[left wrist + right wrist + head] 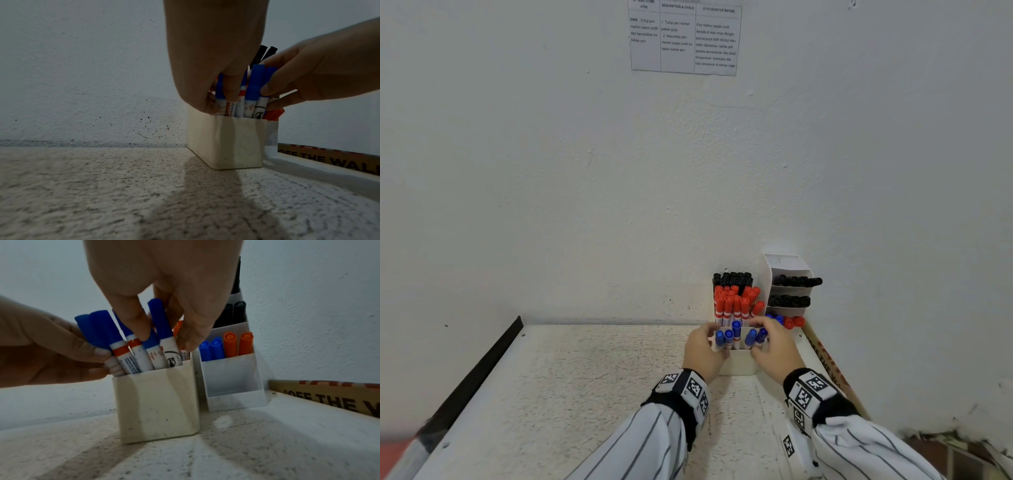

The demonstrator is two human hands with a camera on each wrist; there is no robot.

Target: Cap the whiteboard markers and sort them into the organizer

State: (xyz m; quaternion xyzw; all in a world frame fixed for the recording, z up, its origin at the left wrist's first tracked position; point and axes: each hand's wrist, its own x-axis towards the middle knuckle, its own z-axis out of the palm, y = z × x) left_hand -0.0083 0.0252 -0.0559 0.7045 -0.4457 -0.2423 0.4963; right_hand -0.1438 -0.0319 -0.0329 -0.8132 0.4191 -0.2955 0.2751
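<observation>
Both hands, left (703,353) and right (777,349), pinch blue markers (115,337) upright, fingers curled, apparently tidying them into the cream organizer (158,402).

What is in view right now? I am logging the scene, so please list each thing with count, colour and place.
blue markers: about five, blue caps, upright in the front compartment of the cream organizer.
organizer: one, cream, on the table by the wall.
red markers: many, red caps, in the organizer behind the blue ones.
black markers: many, at the organizer's back.
tiered holder: one, white, right of the organizer, holding black, blue and orange markers.
table: one, speckled white.
paper sheet: one, on the wall.
left hand: grips blue markers.
right hand: grips blue markers.
</observation>
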